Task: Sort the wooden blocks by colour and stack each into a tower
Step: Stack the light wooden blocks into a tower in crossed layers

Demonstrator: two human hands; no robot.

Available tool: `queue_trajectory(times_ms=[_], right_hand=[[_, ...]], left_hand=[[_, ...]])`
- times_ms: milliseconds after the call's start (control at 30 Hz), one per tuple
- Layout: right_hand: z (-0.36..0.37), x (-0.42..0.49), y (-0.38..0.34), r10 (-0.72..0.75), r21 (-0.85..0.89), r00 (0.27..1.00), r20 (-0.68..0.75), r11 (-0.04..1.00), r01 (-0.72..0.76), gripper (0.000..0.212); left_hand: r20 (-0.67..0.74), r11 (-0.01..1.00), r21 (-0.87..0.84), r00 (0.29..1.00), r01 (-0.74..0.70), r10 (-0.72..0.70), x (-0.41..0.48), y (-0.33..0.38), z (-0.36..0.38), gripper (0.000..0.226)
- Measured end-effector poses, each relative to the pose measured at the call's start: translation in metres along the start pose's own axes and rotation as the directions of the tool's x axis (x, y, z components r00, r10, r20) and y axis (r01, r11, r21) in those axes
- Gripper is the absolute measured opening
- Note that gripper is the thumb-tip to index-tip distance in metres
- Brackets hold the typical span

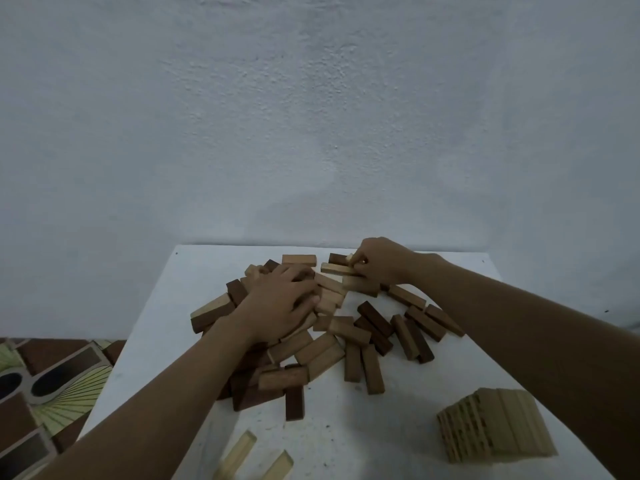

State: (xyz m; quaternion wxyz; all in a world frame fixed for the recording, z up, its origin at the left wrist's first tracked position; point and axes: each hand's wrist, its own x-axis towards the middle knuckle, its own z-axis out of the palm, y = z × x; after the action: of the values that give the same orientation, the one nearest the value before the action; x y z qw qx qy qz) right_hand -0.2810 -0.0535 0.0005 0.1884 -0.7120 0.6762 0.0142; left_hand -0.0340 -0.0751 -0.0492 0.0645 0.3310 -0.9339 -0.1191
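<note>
A loose pile of wooden blocks (332, 327) in light, mid and dark brown lies across the middle of the white table (346, 427). My left hand (280, 306) rests palm down on the pile's left part, fingers spread over several blocks. My right hand (377, 261) is at the pile's far side, fingers pinched on a pale block (349, 259) at the top. A tower of light blocks (495, 424) stands at the near right. Two pale blocks (239, 455) lie loose near the front edge.
The table stands against a pale blue wall (311, 116). A patterned floor (45, 393) shows past the table's left edge. Several dark blocks (415, 330) lie scattered right of the pile.
</note>
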Motion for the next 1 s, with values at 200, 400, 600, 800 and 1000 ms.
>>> queue_trajectory(times_ms=[200, 400, 600, 800, 1000], right_hand=[[0.003, -0.009, -0.005, -0.057, 0.03, 0.993, -0.103, 0.998, 0.06, 0.024], [-0.003, -0.025, -0.006, -0.02, 0.11, 0.973, -0.23, 0.993, 0.047, 0.013], [-0.016, -0.064, -0.045, -0.032, 0.2, 0.992, -0.126, 0.978, 0.057, 0.025], [-0.016, -0.121, -0.103, -0.151, 0.178, 0.987, 0.046, 0.974, 0.141, 0.041], [0.021, -0.161, -0.14, -0.192, 0.299, 0.981, -0.016, 0.936, 0.187, 0.031]], left_hand=[[-0.03, 0.996, -0.084, 0.999, 0.043, -0.045, -0.018, 0.005, -0.005, 0.049], [-0.063, 0.964, -0.232, 0.987, 0.132, -0.15, -0.029, 0.007, -0.014, 0.015], [-0.183, 0.844, -0.512, 0.94, 0.158, -0.287, -0.07, 0.019, -0.03, 0.015], [-0.269, 0.814, -0.565, 0.904, 0.132, -0.334, -0.15, 0.041, -0.016, 0.019], [-0.258, 0.834, -0.533, 0.91, 0.147, -0.325, -0.201, 0.059, 0.001, 0.033]])
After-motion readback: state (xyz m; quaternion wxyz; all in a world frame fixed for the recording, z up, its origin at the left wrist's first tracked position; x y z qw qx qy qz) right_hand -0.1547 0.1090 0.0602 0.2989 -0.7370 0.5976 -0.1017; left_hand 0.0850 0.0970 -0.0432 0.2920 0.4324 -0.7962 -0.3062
